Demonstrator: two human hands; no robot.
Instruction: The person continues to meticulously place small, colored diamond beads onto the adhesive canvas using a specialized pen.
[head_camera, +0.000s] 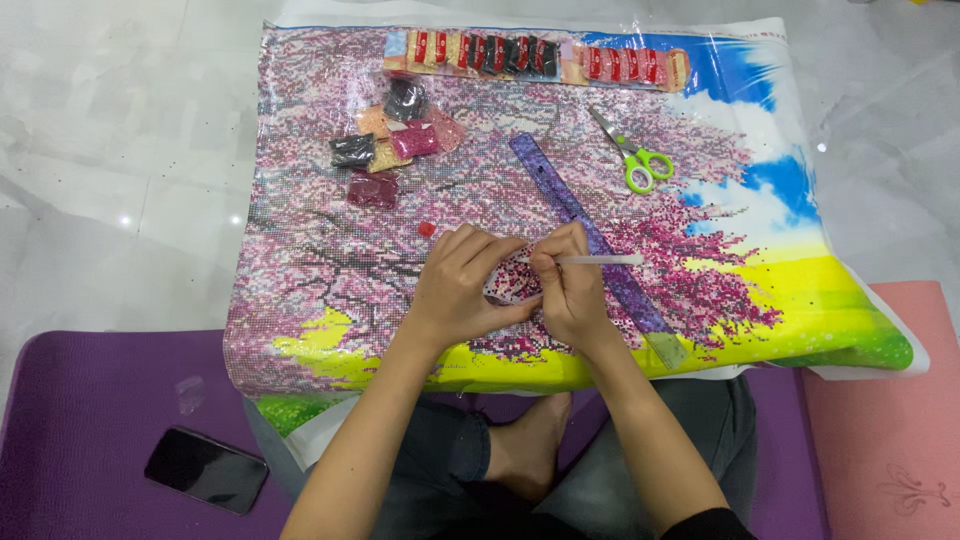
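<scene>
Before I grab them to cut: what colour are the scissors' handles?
Bright green, seen in the head view: the scissors lie on the canvas.

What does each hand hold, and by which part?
The right hand pinches a white pen near its tip. The left hand cups a small tray by its edge.

Scissors (632, 152) right of ruler (592, 241) on canvas (330, 290), bead packets (392, 140) behind-left, phone (206, 469) on mat (80, 440) front-left.
</scene>
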